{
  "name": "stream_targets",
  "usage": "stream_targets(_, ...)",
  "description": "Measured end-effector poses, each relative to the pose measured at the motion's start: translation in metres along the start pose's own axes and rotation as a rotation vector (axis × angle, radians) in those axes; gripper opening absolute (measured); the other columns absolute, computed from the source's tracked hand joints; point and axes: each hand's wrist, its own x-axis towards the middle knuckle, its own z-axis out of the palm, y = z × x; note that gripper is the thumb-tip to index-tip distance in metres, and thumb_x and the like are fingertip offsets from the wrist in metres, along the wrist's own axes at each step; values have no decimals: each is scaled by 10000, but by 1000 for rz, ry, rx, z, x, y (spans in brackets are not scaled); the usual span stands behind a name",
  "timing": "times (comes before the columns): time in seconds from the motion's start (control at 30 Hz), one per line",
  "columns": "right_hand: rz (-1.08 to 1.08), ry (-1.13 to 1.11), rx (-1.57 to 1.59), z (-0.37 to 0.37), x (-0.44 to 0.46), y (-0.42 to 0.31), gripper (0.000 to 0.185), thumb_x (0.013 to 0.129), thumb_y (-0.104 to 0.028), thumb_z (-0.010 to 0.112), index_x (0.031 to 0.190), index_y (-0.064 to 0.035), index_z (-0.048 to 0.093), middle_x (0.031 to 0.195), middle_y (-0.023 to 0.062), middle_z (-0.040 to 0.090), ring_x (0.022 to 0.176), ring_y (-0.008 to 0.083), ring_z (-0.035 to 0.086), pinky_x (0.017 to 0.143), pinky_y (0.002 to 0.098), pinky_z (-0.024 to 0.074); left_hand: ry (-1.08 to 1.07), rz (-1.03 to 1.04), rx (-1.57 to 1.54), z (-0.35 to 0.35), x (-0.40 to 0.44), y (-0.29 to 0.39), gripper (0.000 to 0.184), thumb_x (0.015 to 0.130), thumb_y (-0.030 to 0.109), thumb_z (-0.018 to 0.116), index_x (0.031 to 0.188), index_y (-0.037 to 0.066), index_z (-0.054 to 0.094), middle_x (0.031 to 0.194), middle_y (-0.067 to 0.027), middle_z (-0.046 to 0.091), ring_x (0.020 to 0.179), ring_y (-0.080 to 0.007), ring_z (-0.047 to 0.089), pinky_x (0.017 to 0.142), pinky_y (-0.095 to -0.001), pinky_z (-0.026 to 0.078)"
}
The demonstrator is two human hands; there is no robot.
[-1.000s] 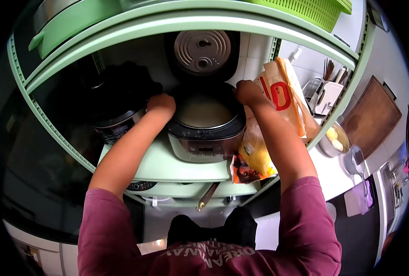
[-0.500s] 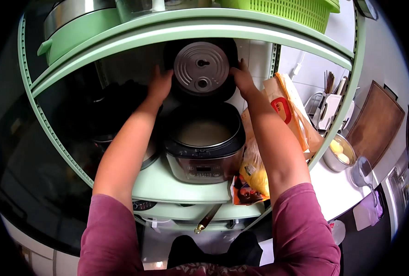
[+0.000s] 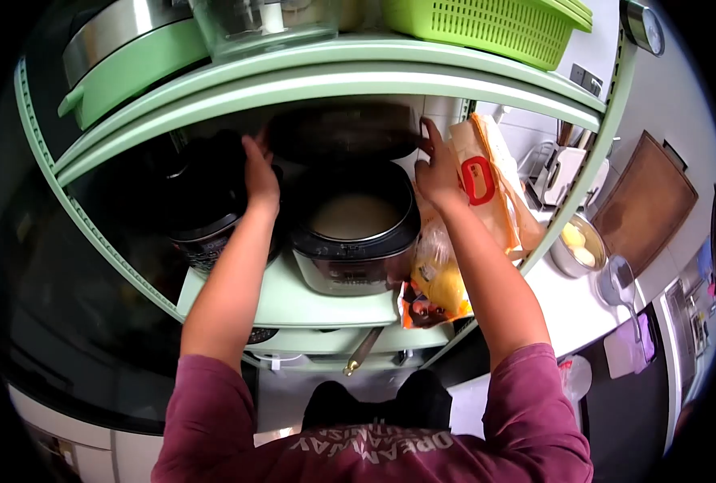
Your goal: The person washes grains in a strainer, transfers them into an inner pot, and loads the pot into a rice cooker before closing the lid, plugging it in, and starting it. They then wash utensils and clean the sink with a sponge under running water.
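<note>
A rice cooker (image 3: 350, 278) stands on the pale green shelf with its top uncovered, and pale, cloudy contents (image 3: 354, 216) show in its pot. Behind and above the pot is the dark rice cooker lid (image 3: 342, 133), tilted and smeared by motion. My left hand (image 3: 262, 173) is at the lid's left side, its fingertips partly hidden in shadow. On the other side, my right hand (image 3: 438, 167) curls round the lid's right edge, thumb and forefinger apart. A dark appliance (image 3: 205, 193) sits left of my left hand.
Close on the right are a paper bag (image 3: 495, 189) and a plastic bag with yellow contents (image 3: 442, 278). The green shelf beam (image 3: 334, 80) crosses above my hands. A steel bowl (image 3: 579, 249) and ladle (image 3: 620, 286) lie farther right. A wooden handle (image 3: 364, 350) juts out below.
The lid has tipped from facing me, with its round metal inner plate showing, to a flatter, foreshortened angle. My hands have moved slightly apart and lower with it. The view has shifted.
</note>
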Motion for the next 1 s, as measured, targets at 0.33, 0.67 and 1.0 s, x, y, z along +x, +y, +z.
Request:
stream_targets(0.33, -9, -399, -642, -24, -117, -34, 745, 767, -115, 616, 1444, -195, 317, 1394, 208, 418, 1305, 350, 395, 1106, 551, 232, -306, 43, 784, -54, -112, -23, 508, 1020, 431, 271, 1361, 132, 499, 1492, -204, 314, 1389, -383, 263, 1122, -497, 197)
stream_targets(0.67, 326, -562, -582, -64, -97, -81, 832, 806, -189, 609, 1506, -166, 159, 1469, 150, 353, 1374, 306, 312, 1122, 519, 216, -471, -51, 1353, -32, -95, 24, 535, 941, 506, 450, 1348, 164, 507, 1505, -202, 273, 1383, -425, 225, 1106, -540, 207)
stream_targets(1.0, 268, -151, -265, -217, -96, -149, 237, 825, -131, 602, 1040, -66, 678, 816, 132, 692, 726, 296, 681, 695, 361, 544, -994, 409, 449, 145, -184, 161, 412, 829, 171, 630, 1209, 30, 556, 1205, -174, 572, 1118, -357, 541, 972, -400, 419)
